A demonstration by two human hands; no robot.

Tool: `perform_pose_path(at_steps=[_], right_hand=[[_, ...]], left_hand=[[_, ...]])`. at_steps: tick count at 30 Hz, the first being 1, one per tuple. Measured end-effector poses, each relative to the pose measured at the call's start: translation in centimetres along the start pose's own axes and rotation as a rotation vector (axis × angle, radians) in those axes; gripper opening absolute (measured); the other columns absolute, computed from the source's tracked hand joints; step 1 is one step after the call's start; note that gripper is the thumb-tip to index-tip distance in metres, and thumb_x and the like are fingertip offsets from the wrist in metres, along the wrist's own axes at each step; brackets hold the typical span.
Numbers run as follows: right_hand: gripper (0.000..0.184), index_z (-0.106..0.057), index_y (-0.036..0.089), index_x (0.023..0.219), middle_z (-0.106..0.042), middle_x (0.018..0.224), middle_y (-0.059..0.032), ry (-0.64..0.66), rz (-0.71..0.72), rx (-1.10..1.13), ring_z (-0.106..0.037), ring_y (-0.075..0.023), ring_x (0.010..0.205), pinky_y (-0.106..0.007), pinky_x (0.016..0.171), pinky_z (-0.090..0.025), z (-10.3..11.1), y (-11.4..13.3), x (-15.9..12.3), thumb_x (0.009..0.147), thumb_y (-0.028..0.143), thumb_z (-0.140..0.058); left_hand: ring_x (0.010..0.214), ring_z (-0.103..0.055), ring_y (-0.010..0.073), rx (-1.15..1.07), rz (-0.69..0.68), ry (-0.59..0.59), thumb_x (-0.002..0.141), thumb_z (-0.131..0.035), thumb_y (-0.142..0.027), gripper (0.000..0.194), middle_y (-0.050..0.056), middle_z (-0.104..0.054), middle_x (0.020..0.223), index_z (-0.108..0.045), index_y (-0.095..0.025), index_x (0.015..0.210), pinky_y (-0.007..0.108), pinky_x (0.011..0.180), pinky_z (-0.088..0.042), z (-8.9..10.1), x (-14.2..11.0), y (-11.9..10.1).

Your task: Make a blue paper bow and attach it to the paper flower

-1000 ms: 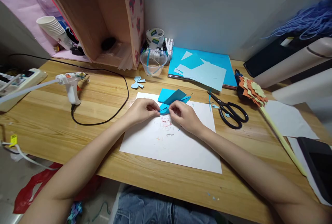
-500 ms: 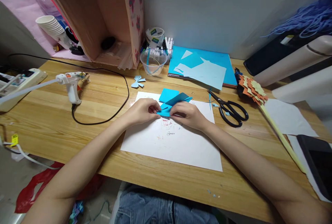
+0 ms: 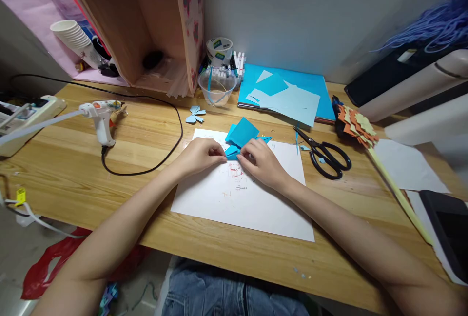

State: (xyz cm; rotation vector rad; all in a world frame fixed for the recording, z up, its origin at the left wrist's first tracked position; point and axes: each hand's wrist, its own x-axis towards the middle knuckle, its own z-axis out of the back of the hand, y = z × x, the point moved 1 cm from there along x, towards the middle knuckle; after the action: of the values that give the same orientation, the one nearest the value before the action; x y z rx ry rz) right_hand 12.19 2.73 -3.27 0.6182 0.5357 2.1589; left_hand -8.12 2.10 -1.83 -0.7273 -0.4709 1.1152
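Note:
A folded piece of blue paper (image 3: 242,135) lies on a white sheet (image 3: 241,194) in the middle of a wooden desk (image 3: 73,169). My left hand (image 3: 199,155) pinches its near left end with curled fingers. My right hand (image 3: 261,162) pinches the same paper from the right, fingertips close to those of the left. The far flaps of the paper stick up behind my fingers.
Black scissors (image 3: 325,155) lie right of the sheet. A white glue gun (image 3: 98,118) with a black cord stands at the left. Behind are a small blue paper bow (image 3: 195,115), a clear cup (image 3: 216,87), blue paper sheets (image 3: 288,94) and a cardboard box (image 3: 146,28). A dark tablet (image 3: 448,226) lies at the right edge.
The blue paper's far flaps have swung up and leftward as my right fingers shifted along the fold. My left hand has stayed put.

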Motion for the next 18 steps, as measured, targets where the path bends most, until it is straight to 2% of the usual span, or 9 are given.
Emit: perform_pose_path(at_steps=[6,18], right_hand=[[0.016,-0.049,0.020,0.070,-0.052,0.073,-0.0034,-0.050,-0.017,-0.081,-0.042,-0.0192,0.074,-0.032,0.067,-0.033,-0.35,0.03,-0.14,0.085,0.024,-0.053],[0.017,-0.048,0.020,0.072,-0.054,0.075,-0.0043,-0.042,-0.006,-0.206,-0.042,-0.0201,0.073,-0.032,0.065,-0.029,-0.83,0.10,-0.13,0.087,0.026,-0.050]], left_hand=[[0.069,-0.060,0.0149,-0.049,0.065,-0.033,0.074,-0.065,-0.033,0.015,0.003,-0.069,0.074,-0.070,-0.019,0.074,0.026,0.062,-0.041,-0.12,0.03,0.23],[0.062,-0.055,0.0145,0.025,0.202,-0.078,0.064,-0.071,-0.043,0.024,0.001,-0.066,0.067,-0.067,-0.019,0.064,0.025,0.053,-0.034,-0.31,-0.16,0.44]])
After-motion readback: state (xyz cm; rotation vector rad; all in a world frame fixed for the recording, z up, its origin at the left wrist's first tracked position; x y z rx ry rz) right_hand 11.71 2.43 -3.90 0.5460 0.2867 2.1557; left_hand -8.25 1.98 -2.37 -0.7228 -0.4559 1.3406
